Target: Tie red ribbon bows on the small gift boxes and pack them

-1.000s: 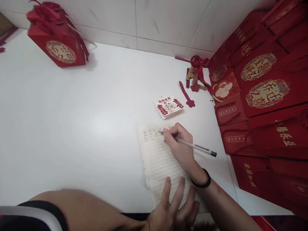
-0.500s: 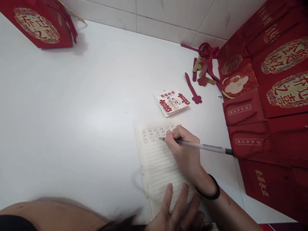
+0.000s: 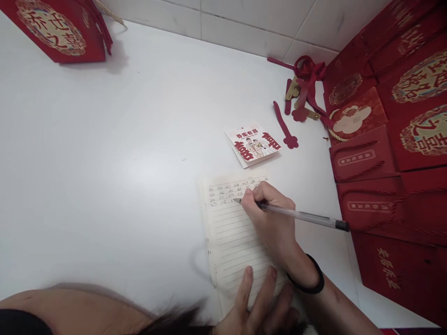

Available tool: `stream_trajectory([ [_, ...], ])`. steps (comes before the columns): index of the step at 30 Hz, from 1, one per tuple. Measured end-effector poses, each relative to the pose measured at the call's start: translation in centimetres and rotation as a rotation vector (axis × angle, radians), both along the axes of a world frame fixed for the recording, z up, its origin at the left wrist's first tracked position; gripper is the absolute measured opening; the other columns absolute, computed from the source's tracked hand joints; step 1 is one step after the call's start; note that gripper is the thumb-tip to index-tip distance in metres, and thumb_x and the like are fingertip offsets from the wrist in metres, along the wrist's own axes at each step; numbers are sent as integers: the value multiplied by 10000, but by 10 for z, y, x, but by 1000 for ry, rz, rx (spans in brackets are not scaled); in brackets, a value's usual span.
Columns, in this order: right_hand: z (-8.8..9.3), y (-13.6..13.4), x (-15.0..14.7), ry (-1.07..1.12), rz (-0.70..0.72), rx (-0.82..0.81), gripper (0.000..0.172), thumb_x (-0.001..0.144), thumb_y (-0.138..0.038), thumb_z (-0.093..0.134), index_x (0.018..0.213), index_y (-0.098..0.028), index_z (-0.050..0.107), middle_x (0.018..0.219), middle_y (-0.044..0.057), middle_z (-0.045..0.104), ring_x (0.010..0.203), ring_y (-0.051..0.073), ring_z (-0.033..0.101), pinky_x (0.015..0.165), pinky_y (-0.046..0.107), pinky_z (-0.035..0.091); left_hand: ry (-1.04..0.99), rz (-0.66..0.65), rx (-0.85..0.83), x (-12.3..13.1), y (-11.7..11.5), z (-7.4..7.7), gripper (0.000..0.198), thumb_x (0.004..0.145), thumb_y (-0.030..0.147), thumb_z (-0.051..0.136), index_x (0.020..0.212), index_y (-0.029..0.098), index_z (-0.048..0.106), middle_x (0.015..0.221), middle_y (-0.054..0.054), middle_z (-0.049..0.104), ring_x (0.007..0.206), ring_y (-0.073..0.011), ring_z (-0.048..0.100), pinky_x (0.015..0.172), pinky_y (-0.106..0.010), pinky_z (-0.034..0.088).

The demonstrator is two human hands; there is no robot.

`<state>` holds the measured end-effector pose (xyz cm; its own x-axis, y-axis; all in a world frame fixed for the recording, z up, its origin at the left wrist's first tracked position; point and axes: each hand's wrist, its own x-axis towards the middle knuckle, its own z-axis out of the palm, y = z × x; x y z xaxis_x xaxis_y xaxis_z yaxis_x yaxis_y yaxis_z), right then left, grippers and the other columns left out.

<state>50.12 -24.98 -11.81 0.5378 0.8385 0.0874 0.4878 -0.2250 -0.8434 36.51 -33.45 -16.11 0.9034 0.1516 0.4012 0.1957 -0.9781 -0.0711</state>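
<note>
- Head view: the right hand (image 3: 274, 223) has its grip pinching a clear pen (image 3: 303, 216) between thumb and bent fingers, low on the barrel near the tip
- The pen slants, its dark tip at the page on the fourth row of handwritten numbers, its black end pointing away toward the right
- Under both hands lies a lined notebook (image 3: 237, 242), flat on the white surface (image 3: 122, 163), with numbers in rows along its top and bare lines below
- The left hand (image 3: 256, 304), partly cut off by the lower edge, rests its fingers spread on the lower part of the page, its grip holding nothing that shows
- A black band (image 3: 317, 278) circles the right wrist
- Just above the notebook sits a folded card (image 3: 256, 145) printed with a couple and red characters
- Beside the card lies a dark red strip (image 3: 290, 141) with a flower-shaped end; beyond it, a red ribbon (image 3: 316, 70) lies heaped with gold strips (image 3: 292, 89)
- Red gift bags (image 3: 363, 159) with gold lettering crowd the right side
- A red box (image 3: 75, 53), well apart at the upper left, stands near the tiled wall (image 3: 244, 23)
</note>
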Motion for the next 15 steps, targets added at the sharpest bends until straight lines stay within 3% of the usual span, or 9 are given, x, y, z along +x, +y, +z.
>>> stream_trajectory([
  [7,1,0,2,40,-37,1,324,734,-176,478,535,-197,222,494,-61,243,468,76,253,430,202,247,-39,23,-10,1,-3,-2,457,860,463,499,1288,307,471,1376,-9,453,1223,-269,449,879,-381,482],
  [15,0,0,2,13,-9,-1,315,710,-156,486,525,-194,234,489,-62,253,460,72,253,420,198,234,-64,66,-41,5,-2,-2,364,885,446,459,1236,361,508,1305,72,506,1207,-212,467,854,-324,492],
])
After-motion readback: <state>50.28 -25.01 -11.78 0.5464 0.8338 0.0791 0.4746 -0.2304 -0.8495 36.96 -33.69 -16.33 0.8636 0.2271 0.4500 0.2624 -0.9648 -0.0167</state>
